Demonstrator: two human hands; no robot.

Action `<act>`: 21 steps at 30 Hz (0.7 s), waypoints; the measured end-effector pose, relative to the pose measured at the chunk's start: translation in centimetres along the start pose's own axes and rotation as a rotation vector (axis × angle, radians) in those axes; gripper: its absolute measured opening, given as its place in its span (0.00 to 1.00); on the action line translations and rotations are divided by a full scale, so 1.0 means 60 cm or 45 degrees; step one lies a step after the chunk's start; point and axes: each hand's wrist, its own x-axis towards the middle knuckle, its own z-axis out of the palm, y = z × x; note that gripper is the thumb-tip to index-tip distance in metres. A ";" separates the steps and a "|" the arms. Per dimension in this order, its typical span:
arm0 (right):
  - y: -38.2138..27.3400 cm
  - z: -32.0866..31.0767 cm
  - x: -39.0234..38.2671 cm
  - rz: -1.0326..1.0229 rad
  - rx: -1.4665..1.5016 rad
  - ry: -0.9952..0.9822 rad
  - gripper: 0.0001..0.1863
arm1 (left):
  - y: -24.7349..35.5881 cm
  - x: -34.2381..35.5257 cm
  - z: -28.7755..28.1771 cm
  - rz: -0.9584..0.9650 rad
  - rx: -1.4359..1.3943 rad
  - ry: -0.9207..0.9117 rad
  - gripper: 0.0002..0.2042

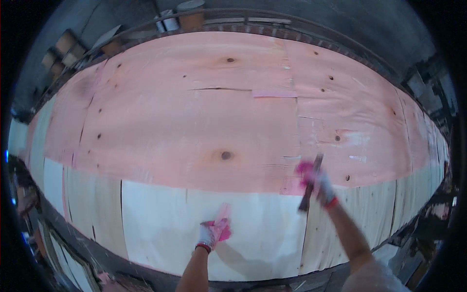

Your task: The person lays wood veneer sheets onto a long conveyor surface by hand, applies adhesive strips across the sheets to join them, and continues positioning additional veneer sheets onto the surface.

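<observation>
Standing beside the big table, I see a person bent over a wide veneer sheet (pixel 194 136), pink on its far part and pale on its near part. The right hand (pixel 321 185), in a glove stained pink, is clenched around a dark narrow tool (pixel 309 187) and holds it over the seam where a small pink patch (pixel 292 186) lies on the border of the two colours. The left hand (pixel 214 233), also gloved, grasps a thin pink strip (pixel 223 216) above the pale near part of the sheet. I judge the risk is in the cracks: long splits run across the sheet, and a hard push with the tool could open one further or tear the thin patch. The strip in the left hand looks fragile and could snap if it is bent. As for containers, some round drum-like things (pixel 189 12) stand at the far edge; what is inside them I cannot tell.
</observation>
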 end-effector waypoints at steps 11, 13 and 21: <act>0.244 0.258 -0.575 0.475 -0.408 -0.303 0.12 | -0.083 -0.056 -0.055 0.462 0.127 -0.861 0.15; 0.260 0.273 -0.602 0.416 -0.309 -0.214 0.14 | -0.129 -0.138 -0.119 0.355 -0.204 -1.182 0.19; 0.351 0.545 -0.677 0.188 -0.321 -0.093 0.14 | -0.350 -0.302 -0.612 0.602 -0.304 -0.605 0.22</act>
